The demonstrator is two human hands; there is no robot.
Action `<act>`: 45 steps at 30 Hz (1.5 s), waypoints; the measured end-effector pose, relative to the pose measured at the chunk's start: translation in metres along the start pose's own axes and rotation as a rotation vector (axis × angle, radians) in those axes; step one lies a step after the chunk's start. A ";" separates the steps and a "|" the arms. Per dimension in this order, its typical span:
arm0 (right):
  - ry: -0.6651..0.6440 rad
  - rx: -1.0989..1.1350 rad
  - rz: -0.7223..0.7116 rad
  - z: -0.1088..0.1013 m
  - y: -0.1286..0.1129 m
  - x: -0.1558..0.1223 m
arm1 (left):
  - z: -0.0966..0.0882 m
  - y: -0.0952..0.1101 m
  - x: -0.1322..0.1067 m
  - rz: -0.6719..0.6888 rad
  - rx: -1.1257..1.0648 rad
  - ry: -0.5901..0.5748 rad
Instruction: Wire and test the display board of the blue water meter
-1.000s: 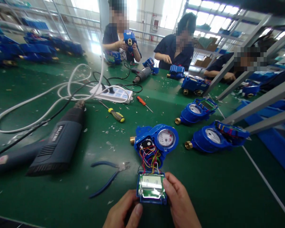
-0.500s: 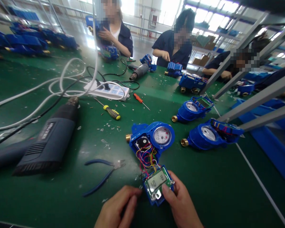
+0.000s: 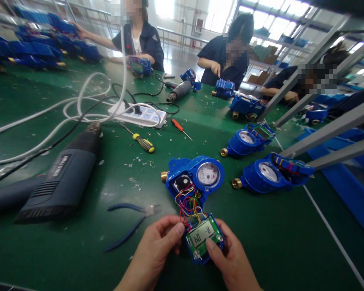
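My right hand (image 3: 232, 252) grips a blue-cased display module (image 3: 202, 238), its thumb on the green circuit board beside the lit LCD. My left hand (image 3: 159, 242) is at the module's left edge, thumb and fingers pinched together by the red wires; what lies between them is hidden. Red, yellow and white wires (image 3: 188, 202) run from the module into an opened blue water meter (image 3: 197, 178), which lies just beyond with its round dial facing up. Left of my left hand lie pliers (image 3: 129, 218) with blue handles, spread open.
A heat gun (image 3: 66, 173) lies at left, near a power strip (image 3: 139, 115) with looping cables. A yellow-black screwdriver (image 3: 143, 143) and a red screwdriver (image 3: 178, 125) lie mid-table. Two more water meters (image 3: 261, 176) (image 3: 245, 139) stand right, by grey metal bars (image 3: 330, 129). Co-workers sit opposite.
My left hand has moved up and right to the wires at the module's edge, fingers now pinched. The display digits have changed. One co-worker now reaches toward the meters at far left.
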State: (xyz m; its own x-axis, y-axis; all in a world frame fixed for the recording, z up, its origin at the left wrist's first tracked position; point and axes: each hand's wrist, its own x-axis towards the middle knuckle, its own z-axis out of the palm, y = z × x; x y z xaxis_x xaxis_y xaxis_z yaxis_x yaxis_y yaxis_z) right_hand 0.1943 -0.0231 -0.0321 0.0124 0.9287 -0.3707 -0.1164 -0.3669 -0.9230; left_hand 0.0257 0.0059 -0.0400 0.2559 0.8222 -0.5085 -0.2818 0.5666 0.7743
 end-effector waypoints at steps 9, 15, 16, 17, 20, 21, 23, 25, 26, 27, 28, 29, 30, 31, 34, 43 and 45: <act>0.015 -0.085 -0.056 -0.001 -0.002 -0.004 | 0.003 0.007 0.000 0.111 0.043 0.011; -0.013 -0.033 -0.059 0.004 0.006 -0.008 | 0.000 0.006 -0.001 0.217 0.152 0.070; -0.018 -0.026 -0.052 0.005 0.007 -0.008 | 0.001 0.006 -0.001 0.269 0.209 0.115; -0.021 -0.022 -0.051 0.006 0.009 -0.008 | 0.001 0.006 -0.002 0.343 0.309 0.165; -0.005 -0.050 -0.095 0.010 0.015 -0.007 | 0.005 0.008 -0.002 0.626 0.799 0.240; 0.007 -0.077 -0.121 0.012 0.017 -0.007 | 0.007 0.009 -0.002 0.701 0.960 0.245; 0.027 -0.143 -0.168 0.015 0.022 -0.008 | 0.012 0.011 0.000 0.765 1.162 0.273; 0.025 -0.188 -0.194 0.017 0.026 -0.010 | 0.015 0.014 0.004 0.741 1.258 0.344; 0.021 -0.201 -0.198 0.017 0.028 -0.011 | 0.017 0.015 0.006 0.716 1.274 0.362; 0.022 -0.213 -0.200 0.017 0.029 -0.012 | 0.018 0.017 0.008 0.694 1.275 0.367; 0.029 -0.226 -0.206 0.015 0.029 -0.013 | 0.019 0.018 0.010 0.682 1.267 0.369; 0.034 -0.238 -0.220 0.014 0.028 -0.013 | 0.019 0.019 0.011 0.681 1.254 0.366; 0.035 -0.243 -0.238 0.013 0.026 -0.012 | 0.019 0.020 0.013 0.691 1.238 0.367; 0.034 -0.239 -0.254 0.012 0.024 -0.010 | 0.019 0.020 0.013 0.703 1.220 0.372; 0.078 -0.221 -0.218 0.010 0.013 0.001 | 0.019 0.020 0.015 0.749 1.167 0.382; 0.294 -0.527 -0.330 0.019 -0.025 0.033 | 0.020 0.024 0.014 0.818 1.148 0.327; 0.241 -0.589 -0.382 0.020 -0.031 0.034 | 0.019 0.024 0.014 0.818 1.154 0.323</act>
State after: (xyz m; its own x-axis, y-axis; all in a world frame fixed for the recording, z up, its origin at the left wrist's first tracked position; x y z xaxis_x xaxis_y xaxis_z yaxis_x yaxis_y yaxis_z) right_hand 0.1790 0.0214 -0.0143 0.1714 0.9845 0.0372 0.4908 -0.0526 -0.8697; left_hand 0.0401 0.0302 -0.0217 0.1321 0.9522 0.2755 0.6830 -0.2889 0.6709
